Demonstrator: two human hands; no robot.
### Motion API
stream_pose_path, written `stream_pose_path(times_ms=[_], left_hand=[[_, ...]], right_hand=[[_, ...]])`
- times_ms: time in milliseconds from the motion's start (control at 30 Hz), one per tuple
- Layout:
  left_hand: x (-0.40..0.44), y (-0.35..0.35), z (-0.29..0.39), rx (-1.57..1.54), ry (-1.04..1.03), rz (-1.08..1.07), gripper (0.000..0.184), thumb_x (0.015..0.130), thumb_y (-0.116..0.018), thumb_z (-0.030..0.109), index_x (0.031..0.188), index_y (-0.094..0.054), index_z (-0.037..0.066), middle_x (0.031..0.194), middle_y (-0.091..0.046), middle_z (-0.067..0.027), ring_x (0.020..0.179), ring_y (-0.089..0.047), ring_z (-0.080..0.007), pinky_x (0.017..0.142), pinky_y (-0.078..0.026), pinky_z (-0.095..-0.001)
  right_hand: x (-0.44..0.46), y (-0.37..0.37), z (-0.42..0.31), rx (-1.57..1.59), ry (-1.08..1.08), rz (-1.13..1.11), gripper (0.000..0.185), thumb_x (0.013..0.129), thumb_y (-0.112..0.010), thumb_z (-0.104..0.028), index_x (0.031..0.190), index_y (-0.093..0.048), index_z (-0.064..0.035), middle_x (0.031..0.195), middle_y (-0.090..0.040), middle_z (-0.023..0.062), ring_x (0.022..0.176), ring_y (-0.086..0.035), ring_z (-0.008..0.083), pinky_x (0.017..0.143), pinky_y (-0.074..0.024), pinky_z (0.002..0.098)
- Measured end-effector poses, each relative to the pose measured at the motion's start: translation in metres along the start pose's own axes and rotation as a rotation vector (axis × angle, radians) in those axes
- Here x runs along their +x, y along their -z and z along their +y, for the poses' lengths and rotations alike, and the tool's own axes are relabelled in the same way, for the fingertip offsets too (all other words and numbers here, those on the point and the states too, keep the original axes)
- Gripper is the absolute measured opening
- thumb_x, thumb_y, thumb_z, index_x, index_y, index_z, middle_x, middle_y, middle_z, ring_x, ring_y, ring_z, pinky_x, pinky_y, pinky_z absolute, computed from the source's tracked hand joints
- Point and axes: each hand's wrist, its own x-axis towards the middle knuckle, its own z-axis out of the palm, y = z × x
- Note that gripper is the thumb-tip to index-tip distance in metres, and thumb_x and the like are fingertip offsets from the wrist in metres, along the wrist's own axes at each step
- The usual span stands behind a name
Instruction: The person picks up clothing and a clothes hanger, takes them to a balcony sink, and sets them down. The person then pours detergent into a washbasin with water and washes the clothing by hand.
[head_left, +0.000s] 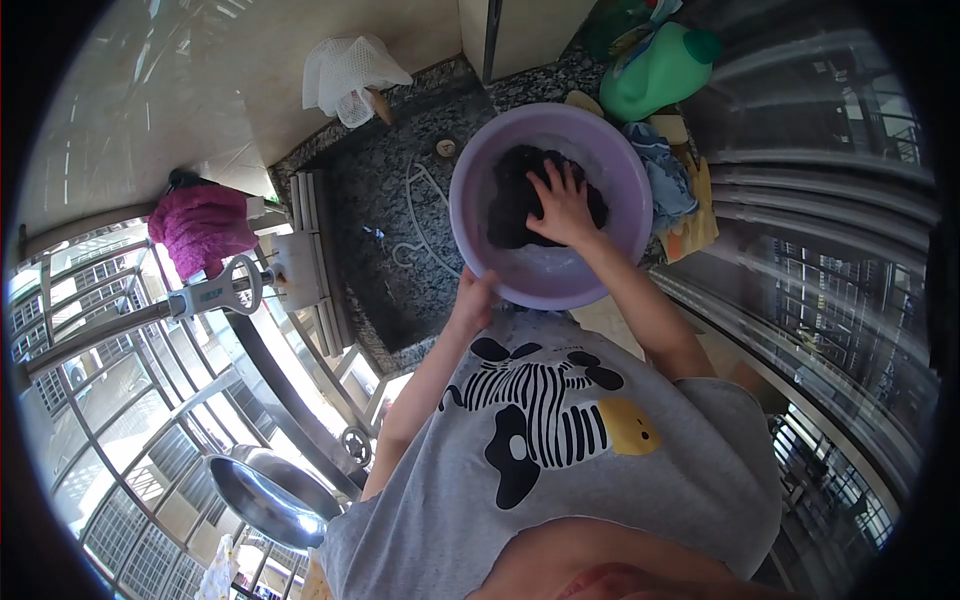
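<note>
A round purple basin [632,190] holds soapy water and a dark, wet bundle of cloth [515,205]. My right hand [563,208] lies on the cloth with its fingers spread, pressing from above. At the basin's near left edge, my left hand [478,298] has its fingers closed on the rim. The thumb shows at the rim; the other fingers are partly hidden.
The basin stands on a dark granite sink counter [385,290] with a drain [445,148] and a white hanger [425,200]. A green detergent jug [660,75] and blue cloth [662,175] lie right. A purple towel [200,225] hangs left; a white mesh bag [350,75] is behind.
</note>
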Motion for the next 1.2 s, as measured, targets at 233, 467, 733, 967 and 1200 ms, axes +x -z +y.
stream_pose_path(times_ms=[233,467,733,967,1200], left_hand=[[0.01,-0.018,0.004,-0.002,0.0,-0.021,0.042,0.085,-0.059,0.003,0.126,-0.049,0.007,0.116,-0.062,-0.0098,0.104,-0.063,-0.0242,0.084,-0.056,-0.0445],[0.014,-0.038,-0.02,0.053,0.037,-0.032,0.046,0.09,-0.058,0.008,0.133,-0.042,0.008,0.122,-0.059,-0.01,0.107,-0.062,-0.0244,0.087,-0.055,-0.0445],[-0.01,-0.04,-0.003,0.253,0.022,-0.17,0.059,0.093,-0.065,0.026,0.14,-0.036,0.006,0.128,-0.056,-0.0114,0.118,-0.057,-0.0255,0.091,-0.052,-0.0437],[0.016,-0.02,0.019,0.617,-0.4,0.097,0.071,0.088,-0.071,0.025,0.145,-0.034,0.004,0.142,-0.043,-0.0189,0.126,-0.05,-0.0324,0.099,-0.046,-0.0466],[0.012,-0.112,0.063,1.414,-1.072,-0.11,0.105,0.071,-0.082,0.02,0.154,-0.02,0.003,0.153,-0.023,-0.0263,0.143,-0.026,-0.0427,0.113,-0.033,-0.0525]], right_hand=[[-0.014,0.024,0.024,0.046,0.034,-0.151,0.077,0.071,-0.082,-0.032,0.139,-0.049,-0.0198,0.153,-0.032,0.0183,0.139,-0.035,0.0417,0.102,-0.0378,0.0633],[-0.006,0.031,0.056,1.377,-0.48,-0.187,0.06,0.084,-0.071,-0.032,0.132,-0.054,-0.0005,0.119,-0.064,0.0146,0.11,-0.062,0.0248,0.096,-0.0469,0.0336],[-0.009,0.032,0.114,1.457,-0.677,-0.146,0.052,0.082,-0.069,-0.028,0.123,-0.056,0.0011,0.114,-0.062,0.0135,0.109,-0.06,0.0269,0.095,-0.048,0.0383],[-0.013,0.059,0.071,-0.012,-0.225,0.14,0.062,0.091,-0.062,-0.032,0.146,-0.039,-0.0147,0.144,-0.041,0.0222,0.131,-0.043,0.0407,0.1,-0.0441,0.0522],[0.015,0.031,0.093,-0.007,0.057,0.18,0.043,0.095,-0.058,-0.039,0.135,-0.054,-0.0265,0.135,-0.047,0.015,0.124,-0.047,0.0385,0.09,-0.048,0.0552]])
